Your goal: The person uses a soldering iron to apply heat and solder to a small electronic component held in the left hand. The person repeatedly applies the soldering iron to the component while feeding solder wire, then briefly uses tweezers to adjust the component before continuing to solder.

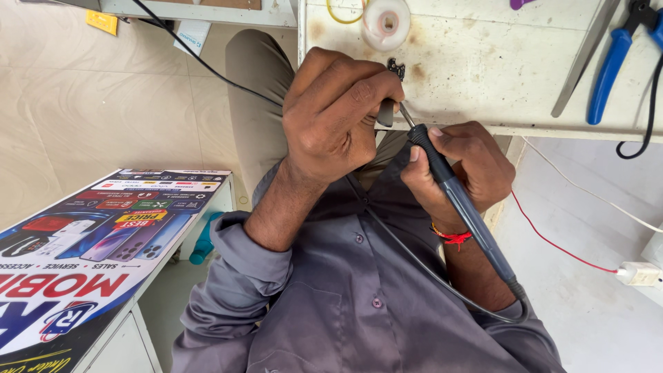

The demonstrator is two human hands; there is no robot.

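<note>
Bright, even daylight, soft shadows under the hands, sharp focus throughout, wide-angle bending toward the edges

It looked like a small phone-repair shop with a workbench. A worn, stained white bench top carried hand tools: blue-handled pliers, a clear plastic spool of thin solder wire and a yellow rubber band. A grey-handled soldering iron with a trailing cord was in use at the bench edge. Beside it stood a white counter covered by a glossy printed poster showing mobile phones and accessories. Loose red and white wires ran to a white plug adapter over a pale tiled floor.
</note>
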